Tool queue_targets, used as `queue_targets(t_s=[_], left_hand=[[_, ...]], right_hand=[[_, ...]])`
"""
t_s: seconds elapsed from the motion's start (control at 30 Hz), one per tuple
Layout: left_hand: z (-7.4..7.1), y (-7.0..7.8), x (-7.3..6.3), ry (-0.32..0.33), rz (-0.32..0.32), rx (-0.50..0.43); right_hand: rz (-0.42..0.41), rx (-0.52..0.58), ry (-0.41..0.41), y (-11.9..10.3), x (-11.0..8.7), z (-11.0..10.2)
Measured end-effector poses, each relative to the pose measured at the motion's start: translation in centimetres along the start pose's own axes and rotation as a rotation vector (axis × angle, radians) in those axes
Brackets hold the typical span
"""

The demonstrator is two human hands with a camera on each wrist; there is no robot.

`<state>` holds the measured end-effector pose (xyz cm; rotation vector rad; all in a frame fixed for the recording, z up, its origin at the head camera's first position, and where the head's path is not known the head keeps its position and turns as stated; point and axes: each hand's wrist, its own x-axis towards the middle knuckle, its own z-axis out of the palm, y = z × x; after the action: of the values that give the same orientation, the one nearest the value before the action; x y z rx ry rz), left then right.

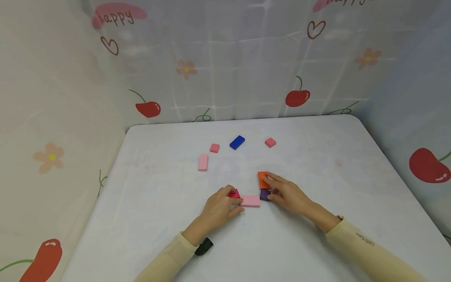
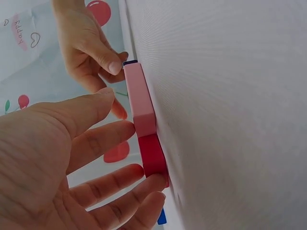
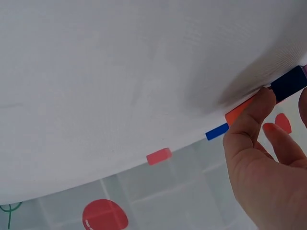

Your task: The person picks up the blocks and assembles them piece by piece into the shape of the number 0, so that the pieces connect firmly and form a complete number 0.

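Note:
On the white table, a pink rectangular block (image 1: 251,201) lies between my two hands. At its left end sits a red block (image 1: 234,193), touched by fingertips of my left hand (image 1: 218,208); the left thumb stands away from both blocks in the left wrist view. A dark purple block (image 1: 264,195) meets the pink block's right end, and an orange block (image 1: 262,179) extends back from it. My right hand (image 1: 290,196) has a finger against the orange block, with the thumb beside the purple one. The right wrist view shows the orange block (image 3: 236,112) partly hidden behind that finger.
Farther back lie a second pink rectangular block (image 1: 203,162), a small coral block (image 1: 214,148), a blue block (image 1: 237,142) and another coral block (image 1: 270,142). Patterned curtains (image 1: 246,78) stand around the table's back and sides. A black band (image 1: 204,246) is at the left wrist.

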<state>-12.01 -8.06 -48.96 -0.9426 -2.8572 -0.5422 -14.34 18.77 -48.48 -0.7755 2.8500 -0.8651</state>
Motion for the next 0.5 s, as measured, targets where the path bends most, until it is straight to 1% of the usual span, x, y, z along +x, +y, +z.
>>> queue_targets(t_s=[0.2, 0.3, 0.43, 0.5], left_hand=[[0.11, 0.0, -0.06, 0.001, -0.004, 0.012], [0.04, 0.05, -0.11, 0.013, 0.003, 0.029], [-0.45, 0.04, -0.11, 0.044, 0.007, 0.044], [-0.86, -0.19, -0.04, 0.056, -0.01, 0.033]], right_hand=[[0.008, -0.017, -0.04, -0.19, 0.16, -0.01], [0.007, -0.019, -0.055, -0.18, 0.18, -0.03], [0.006, -0.022, -0.067, -0.09, 0.18, -0.1], [0.006, -0.022, -0.072, -0.07, 0.2, -0.15]])
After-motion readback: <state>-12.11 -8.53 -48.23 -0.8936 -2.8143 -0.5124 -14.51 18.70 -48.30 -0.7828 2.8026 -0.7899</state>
